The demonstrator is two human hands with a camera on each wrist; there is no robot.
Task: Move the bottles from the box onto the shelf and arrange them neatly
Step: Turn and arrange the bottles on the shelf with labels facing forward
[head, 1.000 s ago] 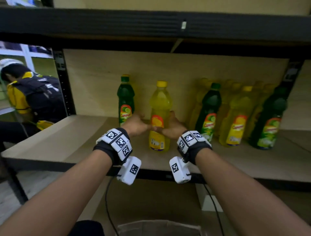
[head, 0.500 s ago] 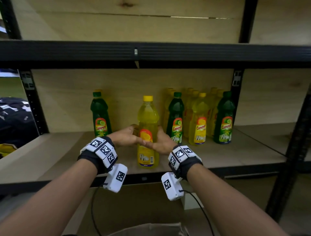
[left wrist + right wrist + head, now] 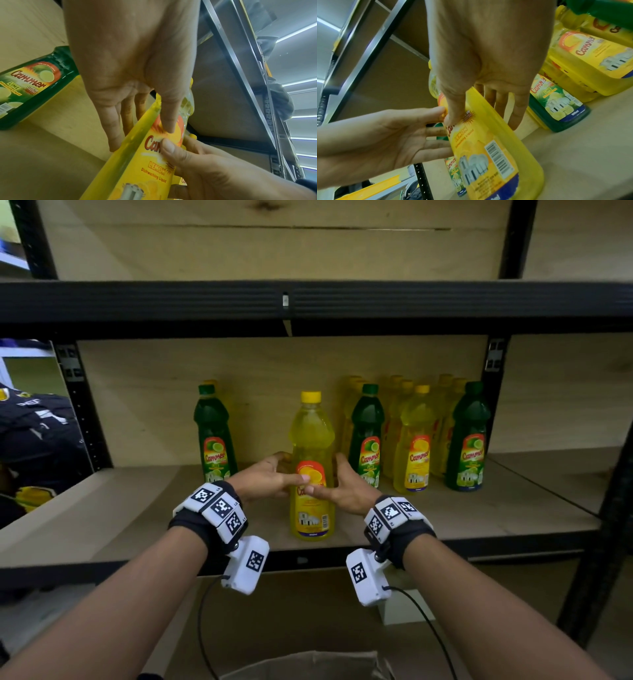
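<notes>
Lemon dishwashing-liquid bottle (image 3: 311, 467), yellow with a yellow cap, upright on the wooden shelf board (image 3: 102, 508), near the front edge and apart from its neighbours. Cupped from both sides: left hand (image 3: 267, 477) with fingers nearly straight along the bottle's left flank and thumb across the label; right hand (image 3: 339, 484) mirrored on the right flank, thumb on the label too. Thumb tips almost meeting at the front. A light steadying hold, not a full wrap.

To the left, further back, a lone lime bottle (image 3: 214, 433). To the right, a packed group of lemon and lime bottles (image 3: 416, 440). Below, the cardboard box (image 3: 305, 666) rim just visible.

Risks, as a judgement: pushing high on a tall, narrow bottle could tip it backward or into the group; slick plastic under loose fingers could slip; a crooked slide could leave the row uneven.
</notes>
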